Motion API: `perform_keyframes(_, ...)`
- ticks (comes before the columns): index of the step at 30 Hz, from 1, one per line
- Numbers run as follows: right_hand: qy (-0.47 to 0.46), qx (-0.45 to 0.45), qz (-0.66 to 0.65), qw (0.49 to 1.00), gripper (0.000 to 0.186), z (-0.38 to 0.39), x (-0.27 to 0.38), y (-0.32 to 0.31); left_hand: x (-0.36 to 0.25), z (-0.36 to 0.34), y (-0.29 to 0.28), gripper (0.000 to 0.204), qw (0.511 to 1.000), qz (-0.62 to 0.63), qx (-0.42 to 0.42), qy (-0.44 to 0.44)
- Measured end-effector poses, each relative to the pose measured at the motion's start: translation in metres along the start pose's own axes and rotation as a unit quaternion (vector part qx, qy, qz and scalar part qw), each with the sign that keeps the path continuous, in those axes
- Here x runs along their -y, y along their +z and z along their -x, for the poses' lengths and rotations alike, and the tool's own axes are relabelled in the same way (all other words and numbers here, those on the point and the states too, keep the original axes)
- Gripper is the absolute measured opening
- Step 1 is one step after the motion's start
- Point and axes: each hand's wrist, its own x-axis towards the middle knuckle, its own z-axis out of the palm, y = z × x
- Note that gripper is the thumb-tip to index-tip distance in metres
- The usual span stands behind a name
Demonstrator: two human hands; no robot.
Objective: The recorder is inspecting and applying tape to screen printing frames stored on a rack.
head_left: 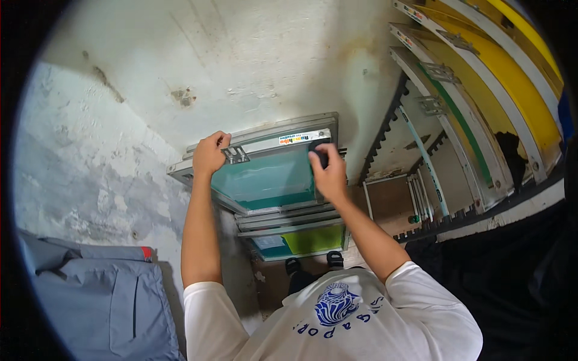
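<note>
My left hand (pixel 209 155) is closed over the top bar of a silver metal-framed printing screen (pixel 265 145), beside a slotted metal bracket (pixel 236 154) fixed to that bar. Teal mesh fills the frame, which tilts against the wall with another metal frame (pixel 325 118) just behind it. At the upper right corner of the screen, my right hand (pixel 330 173) curls its thumb and fingers round a black rounded thing (pixel 318 153), whose kind I cannot make out. A coloured sticker (pixel 302 138) lies on the bar between my hands.
Below stand more frames, one with a lime-green panel (pixel 313 240). A notched rack (pixel 436 174) on the right holds several large screens, some with yellow mesh (pixel 512 66). A grey garment (pixel 102 295) hangs by the left wall; dark cloth (pixel 481 283) lies at lower right.
</note>
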Motion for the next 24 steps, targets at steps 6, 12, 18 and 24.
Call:
perform_keyframes(6,0.024,0.013,-0.025,0.999,0.018,0.012,0.016,0.036,-0.001,0.005,-0.002,0.038,0.999,0.001,0.041,0.006)
perform_keyframes(12,0.018,0.117,-0.083,0.989,0.015,0.033,0.039,0.093,-0.003,0.012,-0.005,0.039,0.998,-0.015,0.064,-0.007)
perform_keyframes(18,0.017,0.143,-0.106,0.984,0.019,0.042,0.058,0.111,-0.002,0.015,-0.004,0.038,0.998,-0.004,0.06,-0.008)
perform_keyframes(24,-0.066,0.016,-0.071,0.995,0.023,0.051,0.066,0.11,-0.002,0.015,-0.005,0.037,0.998,-0.015,0.062,-0.006)
